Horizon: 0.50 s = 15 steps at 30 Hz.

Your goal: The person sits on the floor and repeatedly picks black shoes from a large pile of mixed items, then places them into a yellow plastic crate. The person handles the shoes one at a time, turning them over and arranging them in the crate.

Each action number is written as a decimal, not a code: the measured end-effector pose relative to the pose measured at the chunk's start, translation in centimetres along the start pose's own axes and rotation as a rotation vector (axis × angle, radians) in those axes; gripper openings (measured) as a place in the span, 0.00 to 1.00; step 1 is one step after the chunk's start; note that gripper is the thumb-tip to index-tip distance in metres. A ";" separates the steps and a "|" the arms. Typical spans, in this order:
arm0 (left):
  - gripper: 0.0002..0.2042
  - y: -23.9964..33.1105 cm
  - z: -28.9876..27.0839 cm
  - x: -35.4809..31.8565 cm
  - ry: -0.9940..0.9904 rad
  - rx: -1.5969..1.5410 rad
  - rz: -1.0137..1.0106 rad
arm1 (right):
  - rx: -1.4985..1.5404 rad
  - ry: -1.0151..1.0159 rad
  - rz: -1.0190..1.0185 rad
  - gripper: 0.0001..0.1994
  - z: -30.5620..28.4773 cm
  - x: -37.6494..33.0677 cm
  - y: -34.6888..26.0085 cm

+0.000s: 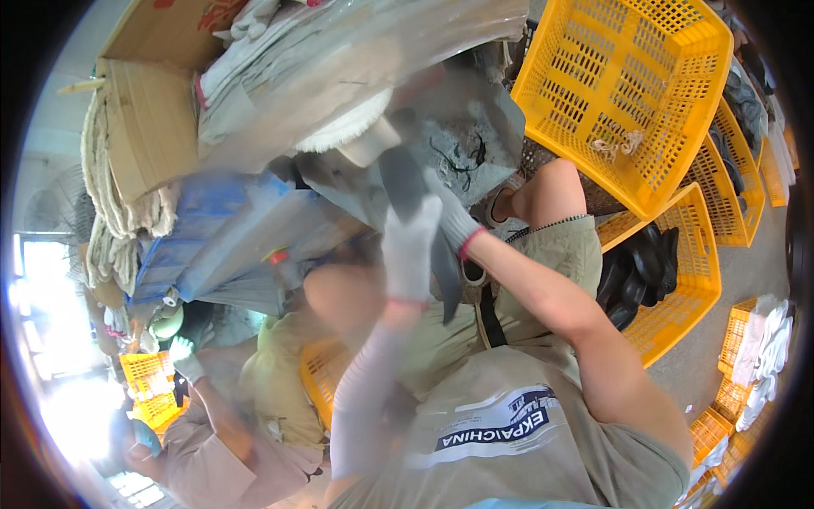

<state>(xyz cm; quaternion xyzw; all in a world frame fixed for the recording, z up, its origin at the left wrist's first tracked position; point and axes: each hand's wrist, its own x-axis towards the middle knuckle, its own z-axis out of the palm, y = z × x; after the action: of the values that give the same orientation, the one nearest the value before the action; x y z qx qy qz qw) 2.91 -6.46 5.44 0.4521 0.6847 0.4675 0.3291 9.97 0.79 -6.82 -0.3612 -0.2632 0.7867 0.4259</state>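
Both my hands wear pale knitted gloves with reddish cuffs. My left hand (410, 248) is closed round a long, flat, dark grey piece (402, 180), blurred by motion, whose kind I cannot make out. Its upper end sticks out above the glove, and a tapered dark end hangs below, beside my wrist. Close by on the right, my right hand (451, 212) is closed against the same piece; its fingers are partly hidden. Just above the piece is a fuzzy white round wheel (346, 125) with a pale hub (370, 142). I cannot tell whether they touch.
A big yellow crate (543, 114) stands at the upper right, and another crate (691, 288) below it holds glossy black pieces (640, 276). Plastic sheeting (339, 72) covers the upper middle. Cardboard (153, 119) stands upper left. A gloved co-worker (212, 450) sits at lower left.
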 end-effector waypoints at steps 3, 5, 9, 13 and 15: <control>0.17 1.6 -0.7 1.5 -0.103 0.136 0.323 | -0.187 0.080 0.161 0.38 0.4 1.2 -0.5; 0.16 3.4 -0.9 1.2 -0.105 0.083 0.286 | -0.024 -0.006 0.128 0.38 0.2 0.9 -0.7; 0.23 3.8 0.3 -6.5 -0.087 -0.212 -0.198 | 0.029 -0.127 -0.046 0.30 -1.6 -2.2 0.6; 0.24 1.6 0.4 -10.9 -0.102 -0.107 -0.068 | -0.083 -0.147 -0.166 0.28 -4.3 -6.5 -1.2; 0.23 1.1 -0.1 -9.7 -0.197 -0.100 0.078 | -0.259 -0.116 -0.375 0.28 -5.7 -8.2 -4.5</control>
<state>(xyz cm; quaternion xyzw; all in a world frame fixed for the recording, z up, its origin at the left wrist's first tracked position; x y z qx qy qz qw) 6.82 -15.32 6.76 0.5053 0.6067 0.4669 0.3983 19.73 -3.39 -4.15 -0.3116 -0.4483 0.6732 0.4987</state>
